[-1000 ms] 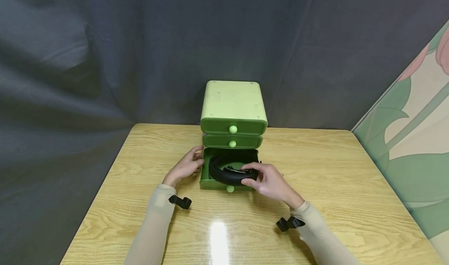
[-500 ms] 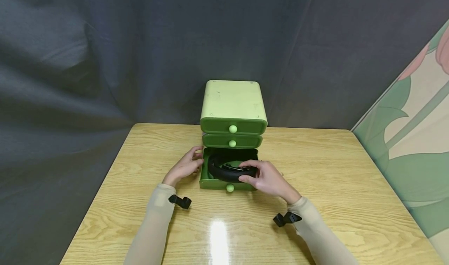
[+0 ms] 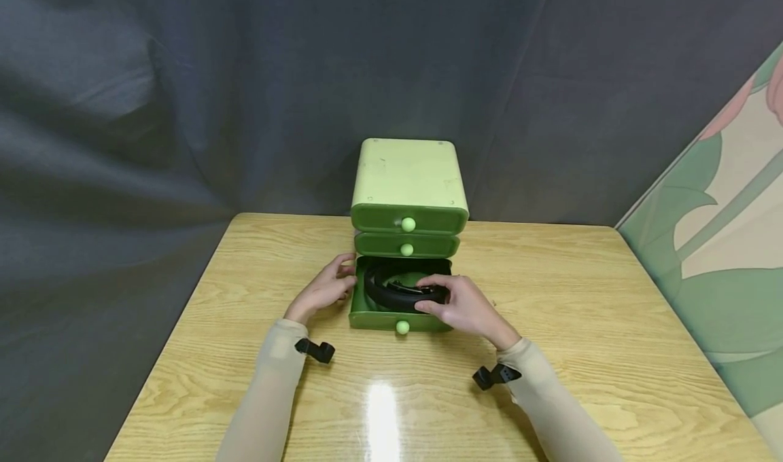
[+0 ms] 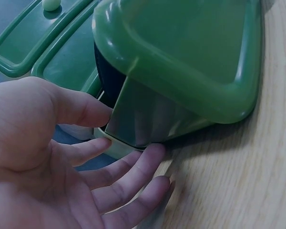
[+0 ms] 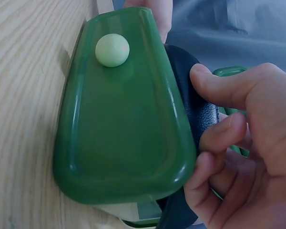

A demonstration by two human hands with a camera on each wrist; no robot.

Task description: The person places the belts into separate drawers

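Observation:
A coiled black leather belt [image 3: 391,297], with a shiny buckle at its inner side, lies in the pulled-out bottom drawer [image 3: 374,321] of a small green chest [image 3: 408,173]. My right hand [image 3: 463,304] pinches the belt's right side between thumb and fingers, over the drawer's right front corner. In the right wrist view the belt's grained leather [image 5: 203,112] shows above the drawer front. My left hand [image 3: 323,289] is at the drawer's left side, its fingers loosely bent; in the left wrist view the thumb and fingertips are right at the drawer's side wall [image 4: 152,114].
Above the bottom drawer, the middle drawer [image 3: 379,244] and top drawer [image 3: 379,218] are closed, each with a round light-green knob. The chest stands at the back of a wooden table [image 3: 550,299], before a dark curtain [image 3: 306,95]. A flower-patterned panel [image 3: 728,244] is at right.
My right hand has moved slightly left and back, lowering the belt deeper into the drawer. The left hand stays in place.

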